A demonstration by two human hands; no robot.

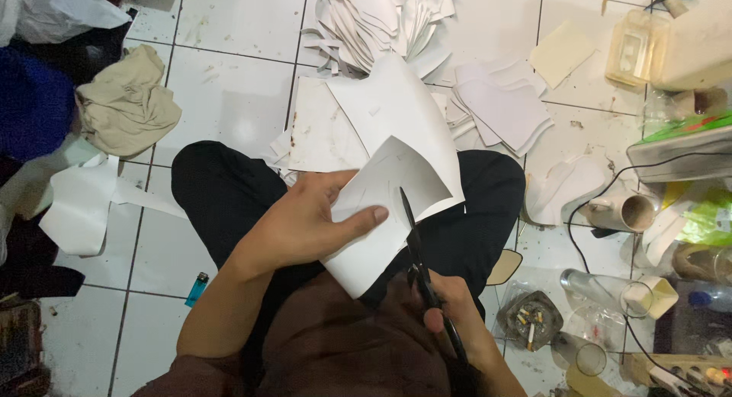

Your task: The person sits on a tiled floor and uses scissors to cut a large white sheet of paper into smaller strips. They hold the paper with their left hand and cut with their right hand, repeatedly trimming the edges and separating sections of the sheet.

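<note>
White sheet (389, 191), smooth and curved, pinched by left hand (305, 225); right hand (450, 302) grips black scissors (418, 252).

Lighting: even, bright overhead; glare on tiled floor (229, 100) beyond left hand (305, 225). Dim edges left of it. Slight motion softness.

- A clear plastic bag (534, 313) at about five o'clock lies on the tiles and holds cigarette butts over something dark.
- A green and yellow plastic packet (705, 214) sits at three o'clock, crumpled, at the right edge.
- A bright green packet with a red patch (686, 126) lies at two o'clock on a grey flat case.
- A white plastic bag (61, 12) is bunched at ten o'clock, in the upper left corner.
</note>
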